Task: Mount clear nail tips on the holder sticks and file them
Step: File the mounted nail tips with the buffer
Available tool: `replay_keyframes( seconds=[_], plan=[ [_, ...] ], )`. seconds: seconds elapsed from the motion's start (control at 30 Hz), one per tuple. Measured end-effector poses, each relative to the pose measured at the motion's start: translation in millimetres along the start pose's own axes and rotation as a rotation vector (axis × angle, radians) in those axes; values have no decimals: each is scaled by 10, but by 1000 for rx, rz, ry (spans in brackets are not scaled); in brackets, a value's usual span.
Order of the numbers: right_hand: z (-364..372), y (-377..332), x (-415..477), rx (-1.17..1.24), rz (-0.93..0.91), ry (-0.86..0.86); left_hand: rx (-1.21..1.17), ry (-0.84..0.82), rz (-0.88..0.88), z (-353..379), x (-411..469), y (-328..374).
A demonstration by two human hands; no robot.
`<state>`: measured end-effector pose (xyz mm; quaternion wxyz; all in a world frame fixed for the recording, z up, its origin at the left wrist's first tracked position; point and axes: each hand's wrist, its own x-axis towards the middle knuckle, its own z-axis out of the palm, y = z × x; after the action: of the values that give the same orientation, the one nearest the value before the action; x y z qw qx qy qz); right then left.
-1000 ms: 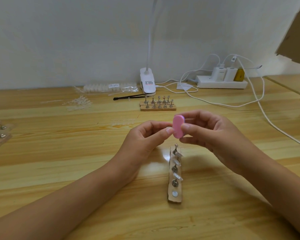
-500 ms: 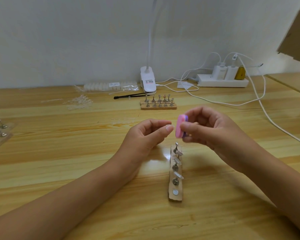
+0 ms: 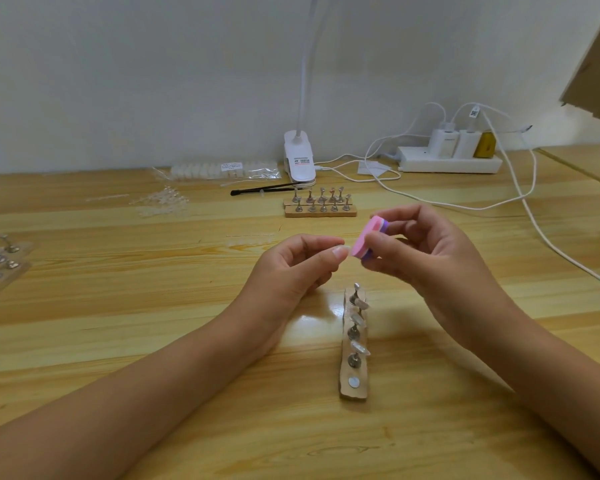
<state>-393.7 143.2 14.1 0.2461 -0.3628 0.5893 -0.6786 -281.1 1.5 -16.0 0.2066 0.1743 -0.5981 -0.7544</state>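
My right hand (image 3: 426,258) pinches a small pink and purple oval file block (image 3: 369,239) above the table. My left hand (image 3: 291,271) pinches something tiny between thumb and forefinger, its tip right against the block's pink face; a clear nail tip (image 3: 347,246) barely shows there. Below my hands a wooden base strip (image 3: 354,389) lies lengthwise. It carries three metal holder sticks with clear tips (image 3: 358,320) and one bare round magnet spot at the near end.
A second wooden base with several holder sticks (image 3: 319,204) stands farther back. Loose clear tips (image 3: 163,202) and a bag of tips (image 3: 222,169) lie at back left. A clip lamp (image 3: 300,161), black tweezers (image 3: 264,188), power strip (image 3: 447,161) and white cables (image 3: 541,230) sit behind.
My right hand has tilted the file block and shifted it slightly up and right. The left hand stays pinched at the block's face.
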Motion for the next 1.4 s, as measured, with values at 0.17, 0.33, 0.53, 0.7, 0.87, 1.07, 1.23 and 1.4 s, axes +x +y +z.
replay_keyframes(
  seconds=[0.17, 0.33, 0.53, 0.7, 0.87, 1.07, 1.23, 1.4],
  plan=[
    [35, -3, -23, -41, 47, -93, -27, 1, -7, -5, 4, -3],
    [47, 20, -13, 20, 16, -41, -94, -2, -7, -4, -6, 23],
    [31, 0, -11, 43, -11, -16, -184, -5, -26, 5, -3, 53],
    [112, 28, -56, -22, 6, -54, -213, -31, -23, 7, -11, 60],
    [134, 14, -60, -111, -30, -26, -208, -23, -24, 4, 0, 58],
    [118, 0, -40, -114, -70, 50, -217, -18, -29, -5, 7, 51],
    [103, -1, -44, -53, -95, 97, -200, -25, -24, 8, 2, 50],
    [129, 33, -53, -102, -32, -6, -212, -29, -24, 0, 0, 51]
  ],
)
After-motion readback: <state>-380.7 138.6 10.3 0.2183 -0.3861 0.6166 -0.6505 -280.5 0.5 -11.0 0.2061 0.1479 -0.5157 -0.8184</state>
